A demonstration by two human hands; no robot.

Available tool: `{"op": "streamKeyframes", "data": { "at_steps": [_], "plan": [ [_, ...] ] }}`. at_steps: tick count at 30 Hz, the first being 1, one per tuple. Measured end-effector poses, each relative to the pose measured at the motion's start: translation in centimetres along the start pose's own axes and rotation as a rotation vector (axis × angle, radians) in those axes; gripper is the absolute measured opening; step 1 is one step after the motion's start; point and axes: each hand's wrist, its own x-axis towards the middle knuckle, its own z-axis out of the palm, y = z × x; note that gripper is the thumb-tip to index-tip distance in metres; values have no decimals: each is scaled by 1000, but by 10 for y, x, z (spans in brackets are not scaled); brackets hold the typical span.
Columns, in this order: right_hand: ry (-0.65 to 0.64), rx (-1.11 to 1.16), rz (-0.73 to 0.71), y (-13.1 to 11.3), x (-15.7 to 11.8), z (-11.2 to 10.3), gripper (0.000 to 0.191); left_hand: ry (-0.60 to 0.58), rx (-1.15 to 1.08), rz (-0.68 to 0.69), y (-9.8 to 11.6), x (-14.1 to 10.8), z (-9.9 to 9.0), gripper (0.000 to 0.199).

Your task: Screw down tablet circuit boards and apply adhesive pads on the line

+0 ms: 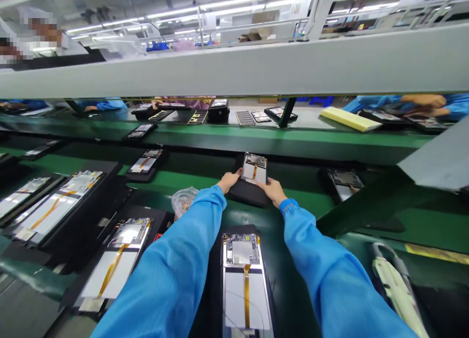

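My arms, in blue sleeves, reach forward to an opened tablet (254, 171) with a bare circuit board, a white battery and an orange ribbon cable. It is over a black foam pad (249, 194) on the green line. My left hand (229, 180) is closed at the tablet's left edge, and my right hand (273, 190) grips its lower right corner. The fingers underneath are hidden. Between my forearms, nearer to me, another opened tablet (242, 289) lies on a dark pad. A clear plastic bag (183, 201) with small parts sits beside my left sleeve.
More opened tablets on pads lie to the left (126, 255), with a stack (62, 201) farther out. One tablet (344, 184) is behind a slanted green post at right. A pale handheld tool (395, 284) is at lower right. Co-workers' hands (425, 101) show beyond the rail.
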Motion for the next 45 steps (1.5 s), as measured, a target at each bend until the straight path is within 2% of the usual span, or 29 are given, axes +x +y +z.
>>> {"op": "streamKeyframes", "data": {
  "at_steps": [3, 7, 9, 11, 12, 14, 17, 18, 20, 22, 23, 25, 27, 29, 33, 36, 38, 40, 41, 43, 45],
  "plan": [
    [-1, 152, -44, -6, -28, -9, 47, 22, -123, 28, -3, -26, 0, 38],
    [15, 329, -89, -27, -82, -31, 77, 38, -314, 128, -7, -96, -17, 39],
    [-22, 424, -50, -44, -112, -46, 86, -42, -496, 170, -7, -138, -33, 51],
    [-93, 549, 35, -58, -146, -59, 90, -180, -632, 148, -12, -178, -54, 44],
    [-118, 591, 80, -62, -164, -65, 91, -246, -626, 127, -17, -196, -66, 38],
    [-159, 620, 170, -62, -202, -72, 92, -313, -420, 139, -33, -227, -87, 36],
    [-217, 622, 296, -41, -247, -67, 99, -208, 9, 266, -61, -260, -108, 26],
    [-248, 630, 316, -31, -257, -62, 102, -161, 62, 287, -69, -267, -111, 21],
    [-306, 618, 310, -10, -269, -48, 105, -155, -106, 196, -81, -276, -110, 17],
    [-303, 479, 209, 6, -272, -35, 97, -241, -426, 14, -86, -278, -103, 23],
    [-254, 334, 114, 11, -273, -30, 88, -282, -561, -71, -87, -278, -98, 25],
    [-77, -54, -140, 13, -276, -24, 64, -316, -718, -169, -87, -277, -85, 29],
    [91, -364, -402, 4, -283, -21, 39, -308, -809, -211, -87, -275, -70, 30],
    [106, -407, -633, -12, -296, -17, 24, -286, -901, -251, -86, -274, -57, 32],
    [-68, -318, -1010, -47, -317, 3, 28, -233, -1019, -296, -84, -272, -40, 34],
    [-32, -434, -1167, -59, -320, 20, 21, -183, -1066, -302, -80, -271, -33, 34],
    [-46, -442, -1210, -60, -317, 28, 22, -152, -1079, -298, -76, -269, -30, 34],
    [-83, -317, -1122, -58, -311, 32, 25, -133, -1079, -284, -73, -268, -31, 34],
    [-106, -197, -996, -57, -308, 32, 23, -131, -1077, -276, -71, -268, -32, 33],
    [-166, 147, -541, -55, -300, 31, 11, -124, -1076, -258, -70, -271, -37, 32],
    [-232, 456, -62, -55, -293, 27, 18, -53, -987, -183, -71, -277, -42, 31]
  ]
}}
